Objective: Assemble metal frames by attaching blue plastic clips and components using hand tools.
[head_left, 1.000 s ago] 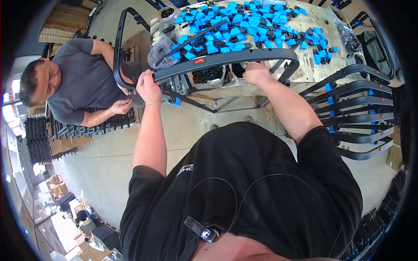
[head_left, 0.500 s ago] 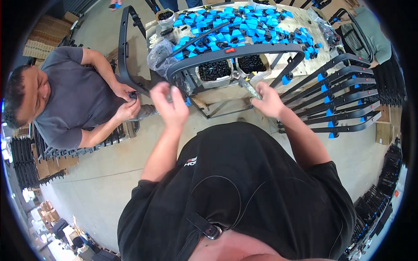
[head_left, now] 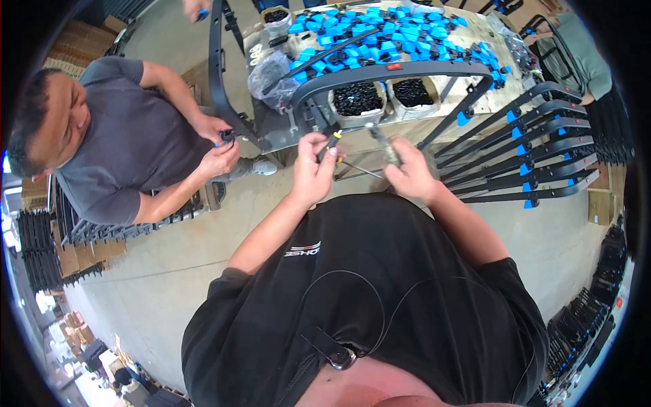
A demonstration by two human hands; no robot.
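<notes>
1. Two hands meet just in front of the curved black frame (head_left: 400,71), which lies across the worktable's (head_left: 475,102) near edge. That frame is the landmark for every place below.
2. Left hand (head_left: 313,173): fingers closed around a small tool with a yellow-and-black handle (head_left: 334,141), tip pointing up toward the frame.
3. Right hand (head_left: 409,175): closed on a grey, rod-like part (head_left: 382,144). It is blurred, so its kind cannot be told.
4. Handling, judged: both pieces look light, rigid and small. A pinch near the handle end should give control. The smooth rod may slip.
5. Behind the frame: two tubs of black fasteners (head_left: 358,100) and scattered blue clips (head_left: 380,34).
6. Left of the frame: a seated co-worker's hands (head_left: 218,146) hold a small piece.
</notes>
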